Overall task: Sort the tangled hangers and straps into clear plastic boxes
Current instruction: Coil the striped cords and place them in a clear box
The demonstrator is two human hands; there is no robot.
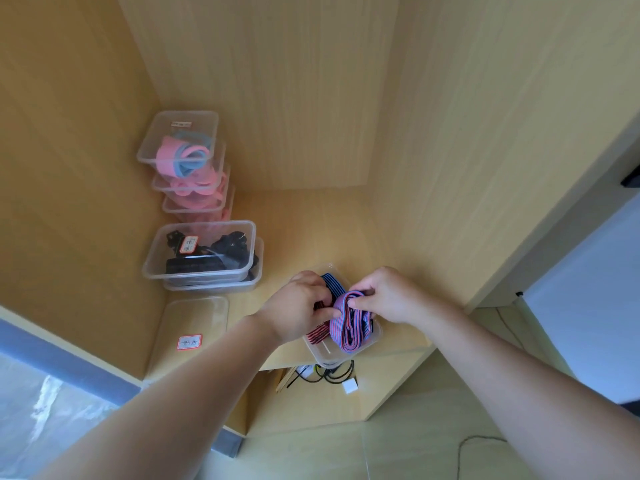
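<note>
- Centrally, two bare hands meet over a clear plastic box (341, 348) that sits at the front edge of a pale wooden shelf (304, 230).
- The left hand (301, 306) has its fingers closed on a bundle of striped straps (346, 323), pinching it from the left side.
- The right hand (388, 296) pinches the top fold of the same bundle with thumb and fingertips, so both hands are clamped on it, close together.
- The straps are pink and blue striped, with a darker blue piece behind and a red and black striped piece (317, 332) hanging lower left; the bundle lies partly inside the box.
- Left of the hands, a clear lid or shallow box with a red-bordered label (189, 341) lies flat on the shelf.
- Further back on the left, a clear box of black straps and clips (204, 254), also labelled, rests on another box.
- Behind that, a stack of clear boxes holds pink items (194, 195); the top box (180, 140) holds pink and light blue loops.
- Below the shelf edge, dark cables and a small white cube-shaped plug (349, 386) lie on the floor.
</note>
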